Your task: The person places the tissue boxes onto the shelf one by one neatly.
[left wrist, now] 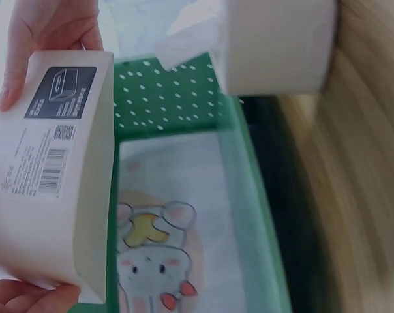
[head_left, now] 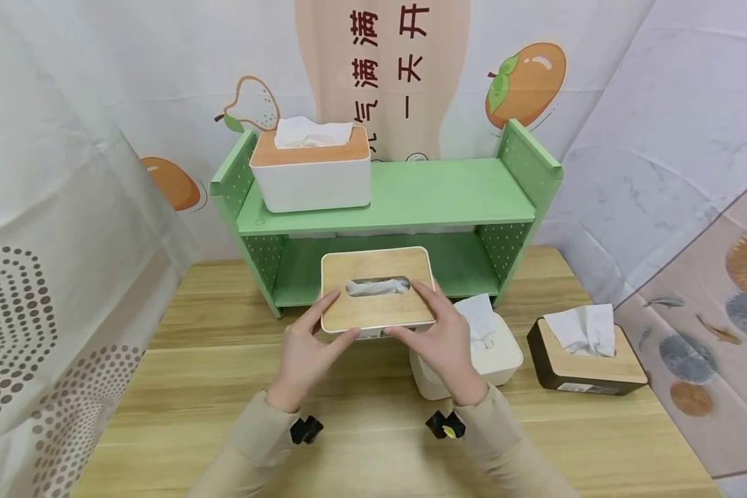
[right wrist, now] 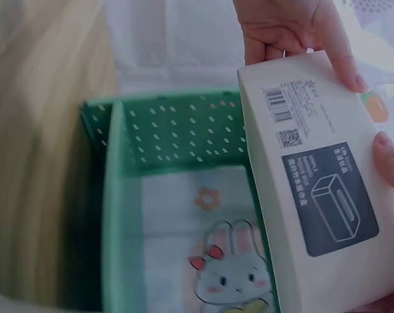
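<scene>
A white tissue box (head_left: pixel 373 315) with a light wooden lid is held in the air before the green shelf (head_left: pixel 438 194). A bit of tissue shows in its oval slot. My left hand (head_left: pixel 305 356) grips its left end, thumb on the near side and fingers at the lid's edge. On the right end, my right hand (head_left: pixel 445 342) holds it the same way. Both wrist views show the printed side of the tissue box (left wrist: pixel 27 208), with barcode and dark label. Another view of that side, from the right wrist, shows the tissue box (right wrist: pixel 282 215) tilted.
On the shelf's upper tier, at the left, stands a larger white tissue box (head_left: pixel 317 183) with a brown lid. A white tissue box (head_left: pixel 504 349) sits partly behind my right hand. Farther right is a black tissue box (head_left: pixel 588 380) with a wooden lid. All rest near the wooden table (head_left: pixel 224 415).
</scene>
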`<state>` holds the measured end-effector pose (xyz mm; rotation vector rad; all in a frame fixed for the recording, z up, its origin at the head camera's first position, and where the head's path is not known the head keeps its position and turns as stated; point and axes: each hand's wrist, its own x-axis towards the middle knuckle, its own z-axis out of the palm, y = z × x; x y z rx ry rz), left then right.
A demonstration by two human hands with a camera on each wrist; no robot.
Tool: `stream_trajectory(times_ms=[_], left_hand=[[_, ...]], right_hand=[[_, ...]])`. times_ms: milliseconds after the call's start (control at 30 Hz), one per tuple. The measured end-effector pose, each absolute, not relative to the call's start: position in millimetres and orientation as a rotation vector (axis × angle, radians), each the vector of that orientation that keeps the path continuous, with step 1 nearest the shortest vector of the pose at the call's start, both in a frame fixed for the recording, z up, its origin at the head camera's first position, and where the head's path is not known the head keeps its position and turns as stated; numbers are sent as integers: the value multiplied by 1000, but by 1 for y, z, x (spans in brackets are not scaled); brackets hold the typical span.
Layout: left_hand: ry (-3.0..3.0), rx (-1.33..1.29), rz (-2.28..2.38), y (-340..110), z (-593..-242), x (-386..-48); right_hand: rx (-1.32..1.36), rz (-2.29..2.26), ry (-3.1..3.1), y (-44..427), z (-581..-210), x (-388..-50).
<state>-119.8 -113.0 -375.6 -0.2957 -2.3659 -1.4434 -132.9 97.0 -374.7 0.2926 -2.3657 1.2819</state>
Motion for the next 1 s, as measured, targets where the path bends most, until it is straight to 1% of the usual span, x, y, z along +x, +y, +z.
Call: stream_trajectory(times_ms=[367, 600, 800, 1000], left_hand=[[-2288, -476, -1347, -81, -355, -144], [-2238, -595, -1246, -65, -337, -161], [-2227, -685, -1124, -57, -319, -179], [-2239, -691, -1099, -50, -312, -195]], right_hand=[[336, 1231, -2173, 131, -347, -155], [331, 1319, -2081, 147, -335, -166], [278, 1386, -2050, 155, -325, -178], [192, 1363, -2095, 161, -320, -191]])
